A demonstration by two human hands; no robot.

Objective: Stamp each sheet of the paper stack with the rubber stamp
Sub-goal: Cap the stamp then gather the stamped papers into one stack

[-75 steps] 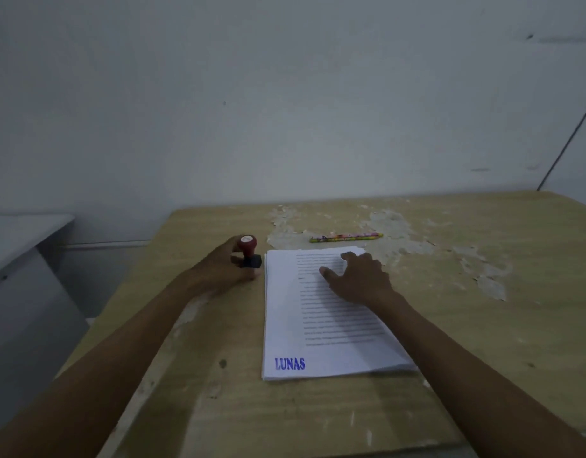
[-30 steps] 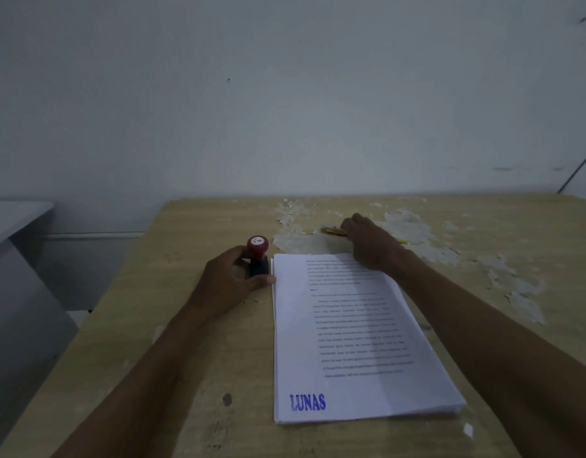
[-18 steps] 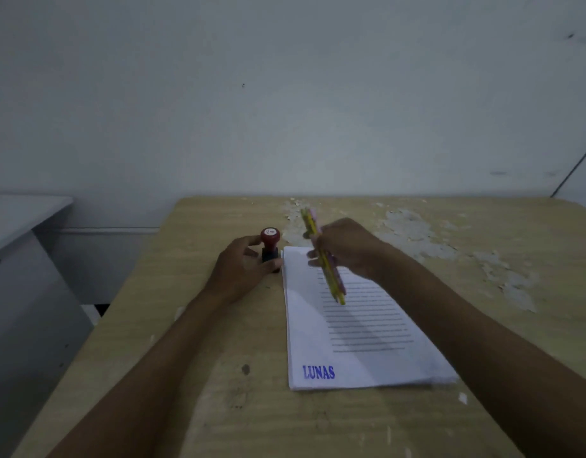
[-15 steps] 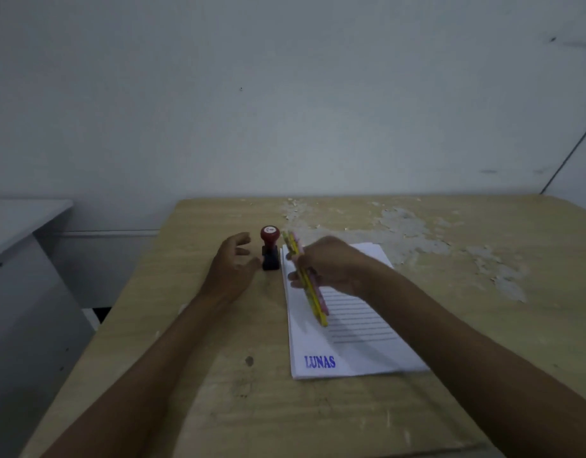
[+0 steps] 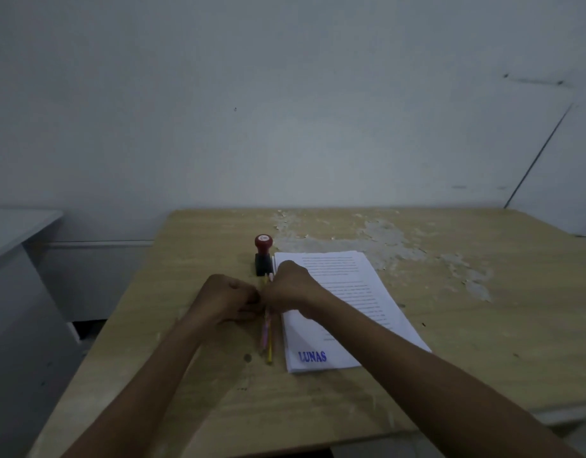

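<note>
A rubber stamp [image 5: 263, 256] with a red knob and black base stands free on the wooden table [image 5: 483, 342], at the far left corner of the paper stack [image 5: 347, 292]. The top sheet is printed and carries a blue "LUNAS" mark at its near left corner. My two hands meet just left of the stack, over two pencils [image 5: 267, 338], one yellow and one pink, that lie along its left edge. My right hand [image 5: 291, 289] grips their upper part. My left hand [image 5: 225, 299] has curled fingers that pinch the pencils from the left.
The tabletop has worn, peeled patches [image 5: 377, 233] behind the stack. A white wall rises right behind the table. A grey cabinet [image 5: 13, 259] stands to the left, across a gap.
My left hand let go of the stamp and came to the pencils. My right hand picked the pencils up from behind the stack and brought them down to its left edge.
</note>
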